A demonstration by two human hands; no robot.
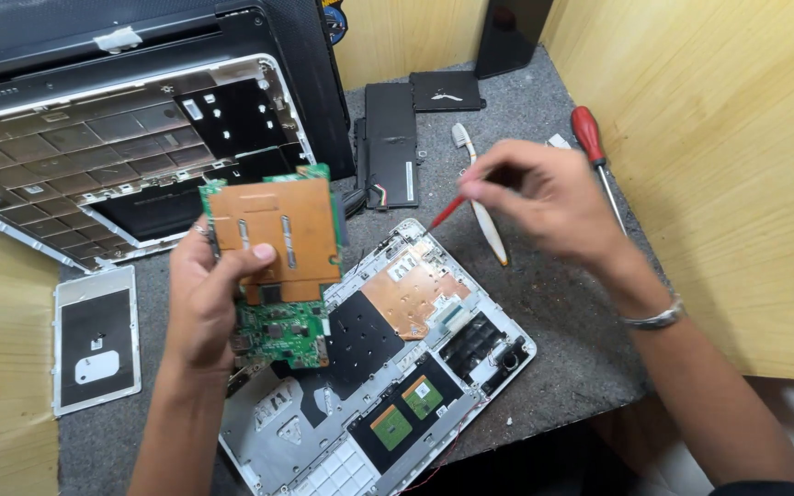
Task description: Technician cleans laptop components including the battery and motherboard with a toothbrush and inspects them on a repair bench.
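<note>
- Green circuit board (279, 262) with a large copper-coloured film patch over its upper part, held upright in the left hand (209, 298); fingers wrap its left edge and the thumb presses across the front.
- Left hand is closed around the board, holding it above the opened white laptop shell (388, 367), which lies inside-up on the grey felt bench mat (562, 312).
- Right hand (544, 197) hovers to the right of the board and above the shell's far corner, fingers pinched shut on a thin red-handled tool (448, 211) whose tip points toward the board without touching it. Motion blur hides the tool's exact kind.
- White toothbrush (482, 197) lies on the mat just beyond the shell, partly under the right hand.
- Red-handled screwdriver (595, 152) lies further right of the shell, near the wooden wall.
- Black flat battery pack (390, 147) sits beyond the shell, with a second, larger dismantled laptop base (103, 156) propped to its left.
- Small white-framed panel (96, 338) lies left of the shell.
- Risk, as a judgement: the board is gripped along one side only, so a push from the tool could twist it loose and drop it onto the shell. A slipping metal tip could scratch tracks or tear the film. Bare fingers on components could also pass static.
</note>
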